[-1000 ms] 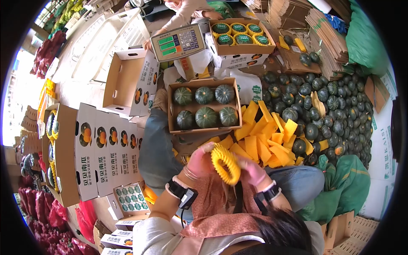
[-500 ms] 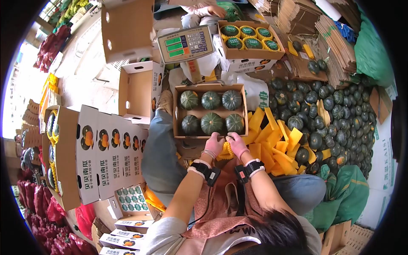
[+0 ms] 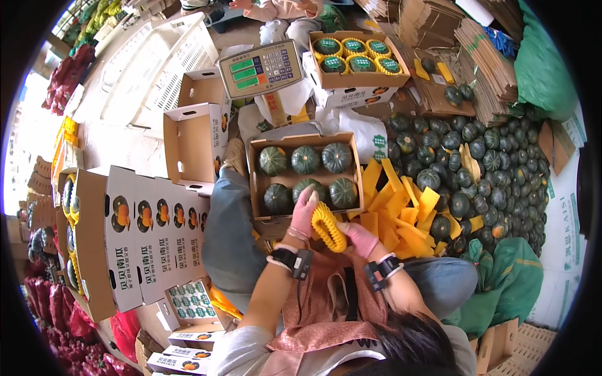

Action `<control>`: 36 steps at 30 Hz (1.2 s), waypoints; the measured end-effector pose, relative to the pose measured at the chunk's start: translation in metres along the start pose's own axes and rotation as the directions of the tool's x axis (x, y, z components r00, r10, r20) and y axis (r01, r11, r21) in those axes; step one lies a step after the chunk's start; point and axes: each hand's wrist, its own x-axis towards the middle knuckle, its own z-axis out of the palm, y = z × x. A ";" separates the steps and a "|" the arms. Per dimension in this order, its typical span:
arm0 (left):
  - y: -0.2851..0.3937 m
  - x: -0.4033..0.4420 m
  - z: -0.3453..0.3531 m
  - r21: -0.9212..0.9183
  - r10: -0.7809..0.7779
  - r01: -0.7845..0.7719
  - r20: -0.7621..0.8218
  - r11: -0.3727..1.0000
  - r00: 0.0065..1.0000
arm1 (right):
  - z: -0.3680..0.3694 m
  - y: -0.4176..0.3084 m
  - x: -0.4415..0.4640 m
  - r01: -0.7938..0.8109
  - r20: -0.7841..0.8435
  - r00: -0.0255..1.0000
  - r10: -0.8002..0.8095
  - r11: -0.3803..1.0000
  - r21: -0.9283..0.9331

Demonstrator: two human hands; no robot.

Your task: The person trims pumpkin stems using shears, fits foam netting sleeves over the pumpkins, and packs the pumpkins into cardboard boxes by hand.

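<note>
Between my hands is a yellow foam net (image 3: 328,228), its rim folded into a ring. My left hand (image 3: 303,215), in a pink glove, is at the net's left side, fingers pointing up over the box's front edge. My right hand (image 3: 359,238), also gloved in pink, grips the net's lower right side. Just beyond stands an open cardboard box (image 3: 256,191) with six dark green pumpkins in two rows. My left fingers partly cover the front middle pumpkin (image 3: 309,187). Yellow foam pieces (image 3: 395,207) lie heaped right of the box.
Many loose pumpkins (image 3: 492,161) cover the floor at right. A scale display (image 3: 262,68) stands beyond the box, beside a carton of netted pumpkins (image 3: 357,80). White cartons (image 3: 157,232) line the left. Another person (image 3: 285,11) sits at the top.
From half a second ago, my hands have drawn back from the box's front edge and lifted the yellow net into view. The other person's raised cardboard box has come down at the upper left.
</note>
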 end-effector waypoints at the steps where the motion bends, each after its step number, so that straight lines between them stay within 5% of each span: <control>1: 0.007 0.003 0.002 0.002 0.012 -0.012 0.061 1.000 0.998 | 0.018 -0.008 -0.007 0.088 -0.051 0.995 -0.081 0.987 0.137; 2: 0.017 0.005 0.001 -0.033 -0.018 0.021 0.090 0.999 0.996 | 0.050 -0.027 -0.018 0.182 -0.109 0.981 -0.159 0.948 0.262; 3: 0.035 0.009 -0.002 -0.050 -0.228 0.238 0.156 0.970 0.961 | 0.068 -0.041 -0.023 0.274 -0.172 0.959 -0.223 0.884 0.380; 5: 0.065 0.010 -0.009 -0.067 -0.569 0.615 0.311 0.786 0.761 | 0.051 -0.056 -0.010 0.398 -0.155 0.917 -0.367 0.854 0.335; 6: 0.066 0.011 -0.013 0.075 -0.546 0.548 0.272 0.833 0.792 | 0.039 -0.050 0.007 0.441 -0.183 0.897 -0.403 0.847 0.298; 8: 0.068 0.020 -0.022 0.364 -0.475 0.379 0.220 0.850 0.852 | 0.026 -0.040 0.039 0.425 -0.311 0.841 -0.443 0.896 -0.127; 9: 0.071 0.031 -0.027 0.726 -0.366 0.104 0.213 0.680 0.906 | 0.025 -0.038 0.054 0.344 -0.378 0.798 -0.470 0.869 -0.355; 11: 0.076 0.042 -0.024 0.896 -0.175 -0.111 0.203 0.429 0.964 | 0.025 -0.036 0.074 0.061 -0.410 0.704 -0.580 0.625 -0.778; 14: 0.064 0.062 -0.028 0.940 0.101 -0.309 0.297 0.146 0.950 | 0.046 -0.054 0.081 -0.203 -0.533 0.758 -0.377 0.641 -0.740; 15: 0.060 0.067 -0.028 0.935 0.176 -0.348 0.333 0.065 0.927 | 0.047 -0.061 0.084 -0.172 -0.565 0.785 -0.252 0.788 -0.591; 17: 0.056 0.076 -0.030 0.963 0.070 -0.245 0.239 0.110 0.969 | 0.048 -0.073 0.086 -0.137 -0.546 0.838 -0.002 0.968 -0.213; 18: 0.056 0.080 -0.030 0.973 0.018 -0.192 0.191 0.127 0.981 | 0.034 -0.069 0.088 -0.052 -0.392 0.885 -0.251 0.784 -0.618; 19: 0.062 0.078 -0.026 0.979 -0.137 -0.115 0.139 0.166 0.981 | 0.016 -0.065 0.090 0.060 -0.142 0.901 -0.409 0.442 -0.895; 22: 0.059 0.087 -0.035 0.955 -0.211 -0.109 0.171 0.275 0.962 | 0.002 -0.048 0.102 0.188 -0.155 0.936 -0.315 0.823 -0.535; 23: 0.059 0.091 -0.038 0.964 -0.284 -0.077 0.150 0.254 0.947 | 0.000 -0.046 0.104 0.090 -0.214 0.969 -0.120 0.985 -0.146; 24: 0.057 0.093 -0.044 0.977 -0.329 -0.107 0.164 0.184 0.930 | 0.001 -0.045 0.104 -0.031 -0.186 0.979 0.083 0.964 0.265; 26: 0.056 0.102 -0.046 0.981 -0.398 -0.190 0.193 0.049 0.897 | 0.004 -0.049 0.103 -0.082 -0.195 0.967 0.165 0.924 0.373; 27: 0.063 0.094 -0.033 0.991 -0.353 -0.074 0.109 0.111 0.929 | 0.007 -0.050 0.101 -0.067 -0.191 0.971 0.141 0.935 0.348; 30: 0.039 0.108 -0.061 0.909 -0.251 -0.367 0.409 0.198 0.877 | 0.034 -0.074 0.064 0.135 -0.352 0.912 -0.212 0.963 -0.232; 31: 0.084 0.069 -0.005 0.911 -0.247 -0.205 0.304 0.358 0.920 | 0.040 -0.081 0.050 0.156 -0.384 0.880 -0.281 0.933 -0.324; 32: 0.070 0.067 -0.014 0.803 -0.124 -0.489 0.554 0.341 0.823 | 0.042 -0.076 0.040 0.175 -0.465 0.838 -0.285 0.948 -0.266; 34: 0.057 0.048 0.009 0.751 -0.123 -0.225 0.377 0.621 0.918 | 0.034 -0.076 0.016 0.157 -0.419 0.796 -0.436 0.818 -0.553; 36: 0.028 0.045 0.014 0.765 0.082 -0.424 0.443 0.485 0.893 | 0.014 -0.060 0.010 0.191 -0.405 0.705 -0.581 0.707 -0.681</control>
